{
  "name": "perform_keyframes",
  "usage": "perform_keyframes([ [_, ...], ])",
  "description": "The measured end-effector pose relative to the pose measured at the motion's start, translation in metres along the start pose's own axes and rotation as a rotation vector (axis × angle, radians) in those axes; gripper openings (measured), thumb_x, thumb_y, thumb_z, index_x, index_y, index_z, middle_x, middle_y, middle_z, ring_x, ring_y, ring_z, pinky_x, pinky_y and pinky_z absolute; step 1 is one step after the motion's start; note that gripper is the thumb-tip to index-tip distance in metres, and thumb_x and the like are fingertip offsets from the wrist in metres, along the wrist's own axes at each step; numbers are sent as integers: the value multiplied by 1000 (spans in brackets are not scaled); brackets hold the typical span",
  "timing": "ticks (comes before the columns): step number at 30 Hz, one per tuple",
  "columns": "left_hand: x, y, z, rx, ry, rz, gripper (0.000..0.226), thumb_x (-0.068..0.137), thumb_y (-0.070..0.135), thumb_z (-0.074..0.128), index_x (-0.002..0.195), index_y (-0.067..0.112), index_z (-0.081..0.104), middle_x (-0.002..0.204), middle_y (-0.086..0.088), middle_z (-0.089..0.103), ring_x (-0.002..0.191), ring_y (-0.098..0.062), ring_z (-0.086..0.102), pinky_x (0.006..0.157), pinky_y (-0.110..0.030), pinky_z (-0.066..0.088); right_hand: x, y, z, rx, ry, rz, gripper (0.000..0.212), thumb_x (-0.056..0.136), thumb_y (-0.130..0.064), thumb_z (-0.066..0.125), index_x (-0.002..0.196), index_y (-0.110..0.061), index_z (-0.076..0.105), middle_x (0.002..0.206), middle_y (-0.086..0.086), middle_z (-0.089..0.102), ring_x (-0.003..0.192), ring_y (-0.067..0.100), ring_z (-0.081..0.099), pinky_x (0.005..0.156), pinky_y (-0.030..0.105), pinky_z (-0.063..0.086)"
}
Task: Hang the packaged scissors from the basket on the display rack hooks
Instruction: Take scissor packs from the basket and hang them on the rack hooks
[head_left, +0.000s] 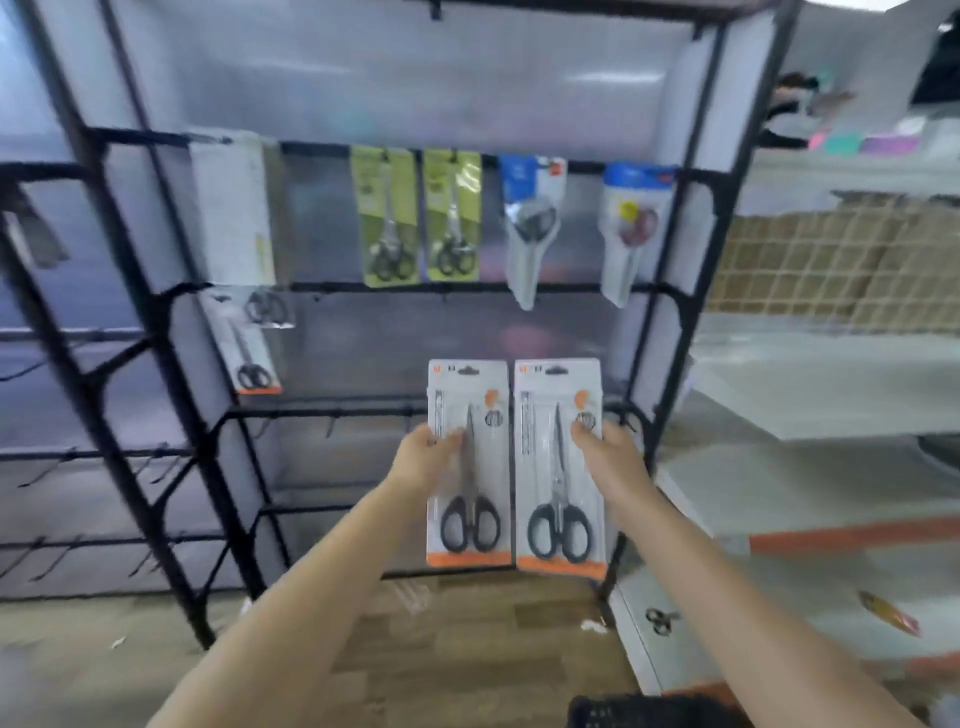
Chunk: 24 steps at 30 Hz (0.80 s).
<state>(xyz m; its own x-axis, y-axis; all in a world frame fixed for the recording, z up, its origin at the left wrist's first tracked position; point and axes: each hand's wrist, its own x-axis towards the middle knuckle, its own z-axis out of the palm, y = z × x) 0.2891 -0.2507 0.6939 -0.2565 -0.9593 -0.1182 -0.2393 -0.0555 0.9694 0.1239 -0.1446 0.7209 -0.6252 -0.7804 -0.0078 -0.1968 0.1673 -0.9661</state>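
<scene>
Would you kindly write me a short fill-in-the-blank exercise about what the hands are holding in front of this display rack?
1. The left hand and the right hand each hold one white-and-orange carded pack of ____-handled scissors.
2. The left hand's pack and the right hand's pack are held ____ by side.
3. On the black metal display rack, the two packs hanging beside each other with yellow-green cards number ____.

Missing words: black; side; two

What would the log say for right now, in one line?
left hand: holds left pack | right hand: holds right pack | both packs: before rack, not hung
</scene>
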Motion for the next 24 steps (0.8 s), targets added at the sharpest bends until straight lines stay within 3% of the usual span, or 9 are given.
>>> perform_keyframes([
  [2,3,-26,-35,-45,23,-59,16,94,23,55,87,10,56,85,-3,63,70,-12,55,59,-23,45,-5,4,32,-11,-65,39,29,100,-23,43,125,-10,52,116,5,56,118,26,50,88,29,38],
  [4,6,-48,-73,-103,67,-106,15,93,23,57,92,8,58,93,-10,65,75,-17,59,62,-26,48,-2,16,69,-45,-97,54,21,100,-22,43,113,-11,54,118,10,59,107,28,54,83,31,41],
  [6,12,-62,-112,-151,134,-151,15,93,23,58,92,8,58,95,-11,65,77,-20,60,61,-27,48,3,27,108,-71,-116,72,14,99,-19,43,100,-10,54,114,18,62,95,28,56,78,33,42],
  [12,43,-78,-211,-171,312,-139,17,95,21,54,100,5,55,87,-6,59,69,-13,53,53,-18,43,16,21,213,-62,-209,106,17,98,-21,45,96,-9,57,97,9,62,87,22,55,70,29,39],
  [15,55,-83,-251,-166,343,-137,28,95,26,53,112,3,55,102,-7,59,89,-18,54,73,-26,41,21,4,259,-35,-241,102,15,98,-20,46,91,-11,55,86,2,60,80,17,53,62,26,39],
  [19,64,-92,-294,-161,354,-149,27,95,28,53,109,5,57,108,-9,63,90,-19,56,76,-29,43,29,-16,317,-1,-296,97,18,98,-22,45,92,-12,59,97,6,63,87,21,56,77,31,42],
  [24,76,-94,-325,-149,377,-153,23,95,29,53,104,8,56,103,-7,62,92,-20,57,79,-31,46,32,-35,371,6,-346,73,21,99,-21,43,107,-9,58,101,5,62,92,21,57,77,29,41],
])
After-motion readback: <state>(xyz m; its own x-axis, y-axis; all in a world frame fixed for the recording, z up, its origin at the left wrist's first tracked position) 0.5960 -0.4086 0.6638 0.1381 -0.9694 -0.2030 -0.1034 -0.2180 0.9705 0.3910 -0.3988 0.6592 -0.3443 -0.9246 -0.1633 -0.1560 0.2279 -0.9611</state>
